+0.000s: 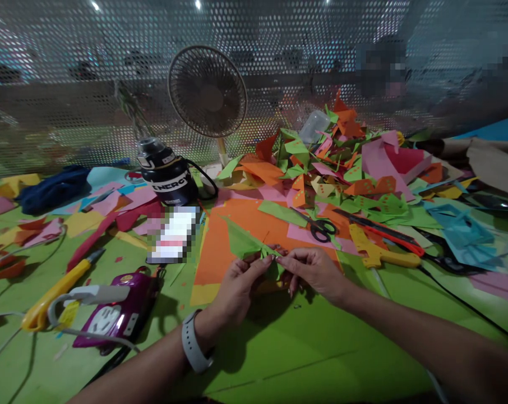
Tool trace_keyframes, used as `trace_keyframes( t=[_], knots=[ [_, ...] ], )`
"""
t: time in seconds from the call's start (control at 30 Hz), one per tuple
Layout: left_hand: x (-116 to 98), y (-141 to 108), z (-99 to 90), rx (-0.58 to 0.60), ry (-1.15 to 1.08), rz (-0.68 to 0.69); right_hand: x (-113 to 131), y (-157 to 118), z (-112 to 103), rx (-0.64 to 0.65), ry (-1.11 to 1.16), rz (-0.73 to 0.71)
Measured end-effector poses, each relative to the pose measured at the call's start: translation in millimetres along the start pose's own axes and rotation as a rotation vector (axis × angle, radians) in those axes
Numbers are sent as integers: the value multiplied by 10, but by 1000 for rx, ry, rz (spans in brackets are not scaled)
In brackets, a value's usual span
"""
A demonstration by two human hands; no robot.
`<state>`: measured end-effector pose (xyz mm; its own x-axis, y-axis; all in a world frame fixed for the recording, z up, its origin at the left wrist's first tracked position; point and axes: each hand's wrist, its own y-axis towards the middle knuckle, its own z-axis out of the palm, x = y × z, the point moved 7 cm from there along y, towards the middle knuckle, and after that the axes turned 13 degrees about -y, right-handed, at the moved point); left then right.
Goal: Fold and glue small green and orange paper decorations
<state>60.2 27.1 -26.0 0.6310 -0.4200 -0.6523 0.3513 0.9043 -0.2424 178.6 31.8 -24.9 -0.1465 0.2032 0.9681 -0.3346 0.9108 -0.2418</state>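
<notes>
Between my two hands is a piece of green paper [242, 240], with a pointed corner rising to the upper left. My left hand [246, 279] pinches it between thumb and fingers; a pale watch strap circles that wrist. From the other side my right hand [315, 272] pinches the same paper, its fingertips almost meeting the left ones. The fingers hide part of the paper's lower end. Beneath lie orange sheets [220, 224] with a yellow sheet [203, 294] under them. Black-handled scissors [322, 230] rest just beyond my right hand.
A yellow glue gun [380, 255] and a red-and-black tool [388, 233] lie right. Coloured paper pieces [350, 185] heap up behind. Leftward are a phone [176, 235], a purple power strip [115, 308] with cables, a yellow-handled tool [56, 294], a dark bottle [167, 177] and a fan [207, 92].
</notes>
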Motion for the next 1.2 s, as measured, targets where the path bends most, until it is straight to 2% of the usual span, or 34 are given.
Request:
trace_keyframes(
  t=[0.83, 1.03, 1.2],
  knots=[
    [17, 33, -78, -51, 36, -7, 5, 0, -12, -5, -40, 9],
    [60, 34, -104, -52, 23, -62, -1, -5, -3, 11, -47, 26],
    [52, 37, -61, 0, -3, -97, -32, 6, -8, 7, -35, 53]
  ],
)
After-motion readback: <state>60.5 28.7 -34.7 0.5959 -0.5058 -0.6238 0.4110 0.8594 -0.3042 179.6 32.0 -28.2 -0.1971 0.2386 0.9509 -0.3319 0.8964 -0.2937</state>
